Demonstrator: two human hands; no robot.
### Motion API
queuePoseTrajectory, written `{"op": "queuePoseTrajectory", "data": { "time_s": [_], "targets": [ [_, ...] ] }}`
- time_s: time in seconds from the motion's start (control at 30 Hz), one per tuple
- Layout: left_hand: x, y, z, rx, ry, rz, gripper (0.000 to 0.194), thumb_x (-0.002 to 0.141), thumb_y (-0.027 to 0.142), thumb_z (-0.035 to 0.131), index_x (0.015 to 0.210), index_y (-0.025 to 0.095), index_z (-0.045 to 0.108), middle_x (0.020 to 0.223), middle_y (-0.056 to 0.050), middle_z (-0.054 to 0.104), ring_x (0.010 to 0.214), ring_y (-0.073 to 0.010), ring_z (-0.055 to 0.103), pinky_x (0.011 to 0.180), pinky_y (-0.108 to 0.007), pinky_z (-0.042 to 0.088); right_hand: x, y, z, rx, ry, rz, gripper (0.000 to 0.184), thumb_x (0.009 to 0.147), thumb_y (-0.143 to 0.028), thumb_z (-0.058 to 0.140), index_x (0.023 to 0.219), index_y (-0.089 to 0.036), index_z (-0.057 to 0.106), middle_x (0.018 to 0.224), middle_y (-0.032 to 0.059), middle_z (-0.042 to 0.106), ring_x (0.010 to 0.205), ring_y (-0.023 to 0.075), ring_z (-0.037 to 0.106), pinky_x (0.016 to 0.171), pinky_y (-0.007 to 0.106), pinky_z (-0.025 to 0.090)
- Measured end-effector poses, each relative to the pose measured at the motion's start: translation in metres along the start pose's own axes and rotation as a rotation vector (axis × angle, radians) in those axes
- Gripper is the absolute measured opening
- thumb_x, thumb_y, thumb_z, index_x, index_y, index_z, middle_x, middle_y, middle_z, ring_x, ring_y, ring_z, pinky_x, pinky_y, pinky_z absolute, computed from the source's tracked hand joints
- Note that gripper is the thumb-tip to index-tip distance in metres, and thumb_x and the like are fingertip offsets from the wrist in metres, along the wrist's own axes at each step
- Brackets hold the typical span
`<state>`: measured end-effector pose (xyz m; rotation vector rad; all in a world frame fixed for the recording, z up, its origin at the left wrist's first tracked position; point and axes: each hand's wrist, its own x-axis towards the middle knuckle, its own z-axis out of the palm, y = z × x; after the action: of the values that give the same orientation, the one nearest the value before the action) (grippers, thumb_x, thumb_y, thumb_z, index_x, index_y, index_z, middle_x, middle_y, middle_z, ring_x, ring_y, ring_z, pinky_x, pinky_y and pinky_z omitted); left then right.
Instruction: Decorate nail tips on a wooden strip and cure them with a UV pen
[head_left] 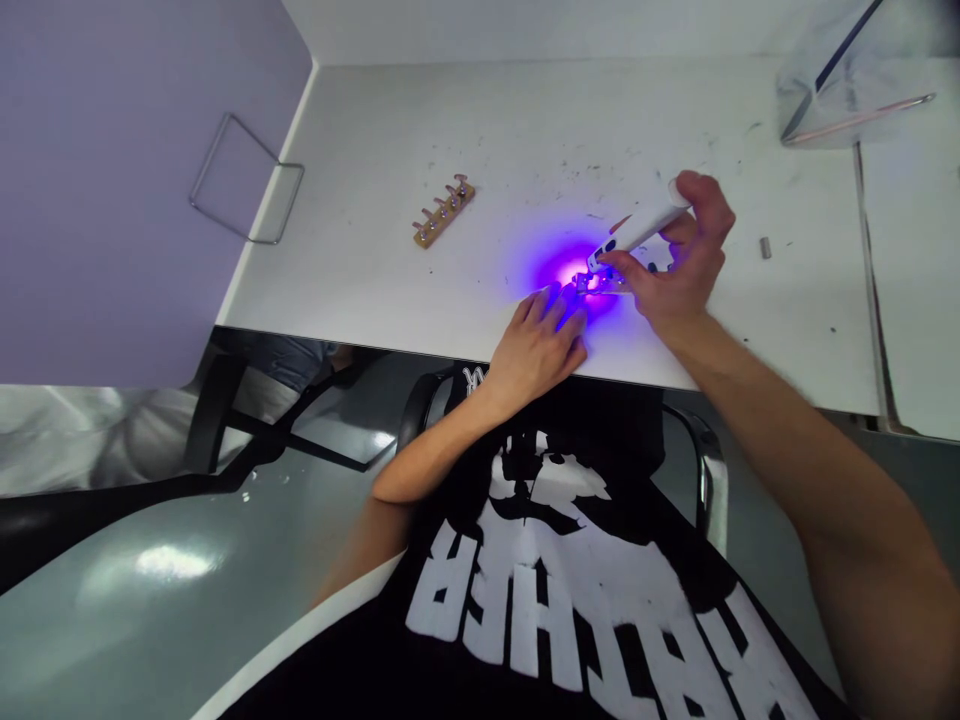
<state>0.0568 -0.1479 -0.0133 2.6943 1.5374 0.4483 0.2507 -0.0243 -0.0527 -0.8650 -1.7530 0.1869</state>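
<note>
- Shining violet light from a white lamp [637, 228] onto a small rack [609, 284], low over the table [337, 250].
- Right hand [694, 250]: closed round the lamp, thumb near its lit end, which points down and left.
- Left hand [536, 345]: palm down, fingers bent, tips at the rack's lit left end. Pinching or only steadying? Cannot tell under the glare.
- Rack: on the table between the 2 hands, its right part below the right hand. Small pieces on it, too washed out to count.
- Technique, my judgement: hold the beam steady and close without knocking the pieces; brace the rack from the side, fingertips out of the light; give each piece an even share; look at the work, not the lamp tip.
- Container: 1 see-through one [806, 95] at the far right of the table; bag or box, unclear. Slim pinkish rod [885, 115] shows there, inside or against it, cannot say. Other contents not made out.
- Second rack [444, 214]: farther left, tan base, about 5 clear-looking pieces in a row, untouched by either hand.
- Small metal cylinder [765, 247]: right of the right hand, apart.
</note>
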Motion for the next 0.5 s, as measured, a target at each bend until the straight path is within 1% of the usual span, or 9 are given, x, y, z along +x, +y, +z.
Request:
{"op": "queuePoseTrajectory", "data": {
  "time_s": [0.13,0.27,0.37,0.43,0.5],
  "targets": [
    [0.0,0.0,0.0,-0.006,-0.004,0.001,0.038,0.101,0.028,0.044,0.135,0.015,0.056,0.15,-0.013,0.052,0.145,-0.0299,0.043,0.119,-0.048,0.041,0.001,-0.005,-0.002,0.015,0.042,-0.048,0.083,0.076,-0.07,0.069,0.142,-0.034,0.032,0.141,0.0032,0.048,0.093,0.0167,0.073,0.083,0.037,0.062],
    [0.0,0.0,-0.001,-0.01,0.0,-0.001,0.038,0.102,0.029,0.044,0.135,0.015,0.056,0.149,-0.013,0.053,0.145,-0.0302,0.043,0.119,-0.048,0.041,0.002,-0.01,-0.004,0.02,0.08,-0.085,0.083,0.074,-0.066,0.074,0.141,-0.034,0.039,0.136,0.0012,0.053,0.09,0.0155,0.073,0.076,0.034,0.062],
    [0.0,0.0,-0.001,-0.007,0.001,0.002,0.038,0.102,0.031,0.044,0.134,0.014,0.056,0.149,-0.014,0.052,0.144,-0.0306,0.044,0.12,-0.048,0.041,0.001,-0.01,-0.005,0.003,0.077,-0.074,0.088,0.07,-0.07,0.075,0.14,-0.031,0.041,0.134,0.0013,0.055,0.09,0.0143,0.072,0.078,0.033,0.062],
    [0.0,0.0,-0.001,-0.006,0.0,0.004,0.038,0.102,0.031,0.044,0.134,0.014,0.056,0.149,-0.014,0.052,0.144,-0.0306,0.044,0.12,-0.047,0.041,0.0,-0.007,-0.005,-0.009,0.071,-0.031,0.093,0.064,-0.077,0.075,0.138,-0.03,0.042,0.133,0.0011,0.056,0.09,0.0144,0.071,0.08,0.035,0.062],
    [0.0,0.0,-0.001,-0.005,-0.001,0.003,0.039,0.101,0.029,0.043,0.135,0.015,0.056,0.149,-0.013,0.053,0.144,-0.0302,0.044,0.12,-0.047,0.041,0.0,-0.004,-0.004,-0.006,0.057,0.015,0.094,0.062,-0.08,0.073,0.137,-0.031,0.042,0.135,0.0014,0.055,0.091,0.0158,0.071,0.081,0.037,0.062]
  ]
}}
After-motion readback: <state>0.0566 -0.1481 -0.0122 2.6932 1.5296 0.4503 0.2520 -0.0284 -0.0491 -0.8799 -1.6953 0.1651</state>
